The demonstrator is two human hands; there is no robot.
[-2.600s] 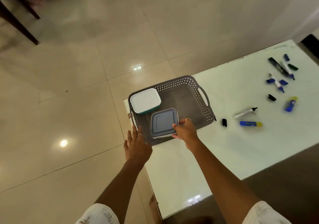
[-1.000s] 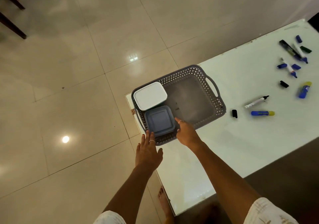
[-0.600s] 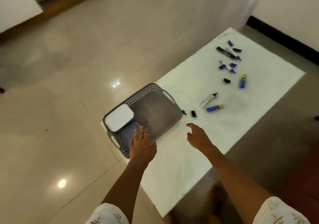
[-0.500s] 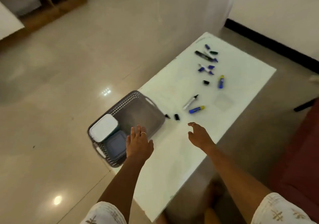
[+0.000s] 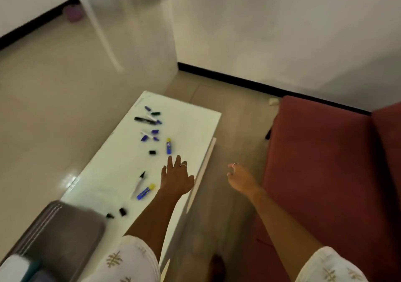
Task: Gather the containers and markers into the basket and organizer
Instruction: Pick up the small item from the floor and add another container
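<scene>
The grey basket (image 5: pixel 65 234) at seven o'clock is smeared by motion and cut off by the bottom-left corner; the white container (image 5: pixel 12 267) inside shows only a blurred corner. At eleven o'clock on the surface (image 5: pixel 191 127), the far markers (image 5: pixel 149 125) are too small to separate pens from caps.

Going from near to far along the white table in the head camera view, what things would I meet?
Grey plastic basket → two small black caps → white marker with black tip beside blue marker with yellow cap → left hand → lone black cap → upright-lying blue and yellow tube → far cluster of markers and caps.
</scene>
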